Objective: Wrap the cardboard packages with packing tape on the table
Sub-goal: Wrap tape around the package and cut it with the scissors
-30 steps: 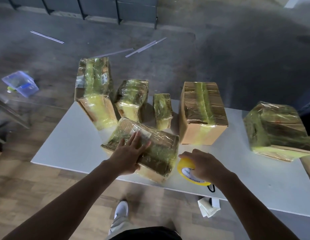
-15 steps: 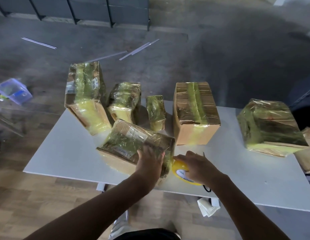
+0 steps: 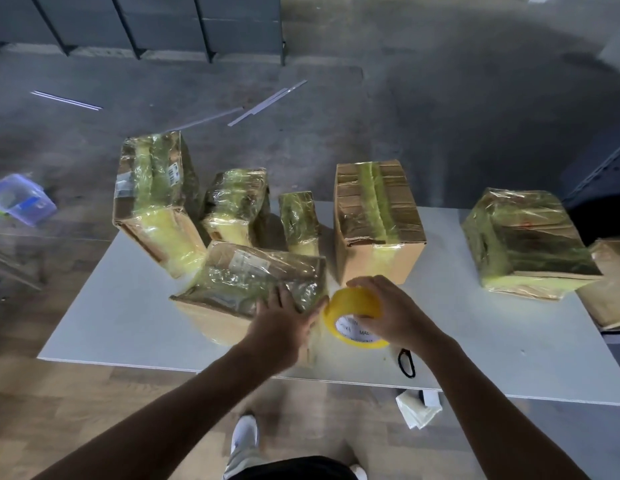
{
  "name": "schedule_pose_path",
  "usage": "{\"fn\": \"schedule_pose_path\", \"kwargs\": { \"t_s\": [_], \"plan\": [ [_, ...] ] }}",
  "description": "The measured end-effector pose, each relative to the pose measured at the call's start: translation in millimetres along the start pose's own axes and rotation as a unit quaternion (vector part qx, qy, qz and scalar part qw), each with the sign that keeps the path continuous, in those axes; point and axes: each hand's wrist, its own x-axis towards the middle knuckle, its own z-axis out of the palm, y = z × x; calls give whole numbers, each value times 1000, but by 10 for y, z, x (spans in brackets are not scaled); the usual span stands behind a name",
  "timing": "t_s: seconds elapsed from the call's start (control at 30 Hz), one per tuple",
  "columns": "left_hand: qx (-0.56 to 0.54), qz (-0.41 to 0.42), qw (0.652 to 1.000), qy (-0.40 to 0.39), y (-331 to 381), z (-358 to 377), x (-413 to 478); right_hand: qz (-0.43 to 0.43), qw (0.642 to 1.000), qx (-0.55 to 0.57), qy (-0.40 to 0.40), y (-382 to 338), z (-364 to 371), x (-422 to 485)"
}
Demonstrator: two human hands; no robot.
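Head view: the left hand (image 3: pixel 281 323) lies flat, fingers straight and spread, on the near right corner of the tape-wrapped package (image 3: pixel 246 282), which rests at the front of the white counter (image 3: pixel 128 317). Just to its right, the right hand (image 3: pixel 388 310) curls over the yellow tape roll (image 3: pixel 350 306), gripping it from above; the roll sits against the package's right end, beside the left thumb. Behind the hands a taller taped box (image 3: pixel 374 220) stands on the counter.

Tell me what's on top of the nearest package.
The left hand rests flat on the taped package; a pale label sits farther back. Under the palm is hidden.
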Motion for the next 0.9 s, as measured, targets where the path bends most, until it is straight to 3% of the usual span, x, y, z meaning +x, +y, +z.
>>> {"fn": "schedule_pose_path", "kwargs": {
  "t_s": [0.2, 0.47, 0.6, 0.67, 0.8, 0.9],
  "plan": [
    [-201, -10, 975, 97, -538, -455, -101, 7, 976, 198, 89, -452, -438, 266],
    [-344, -8, 928, 145, -796, -506, -143, 9, 908, 367, 204, -757, -25, 487],
    [-358, -15, 919, 166, -832, -451, -176, 86, 843, 506, 164, -908, 138, 506],
    [-366, -13, 915, 171, -852, -437, -176, 102, 828, 526, 163, -949, 104, 536],
    [-366, -15, 912, 185, -881, -431, -176, 110, 833, 513, 173, -1002, 95, 573],
    [-377, -12, 908, 185, -915, -447, -199, 110, 884, 414, 188, -1018, 73, 598]
  ]
}}
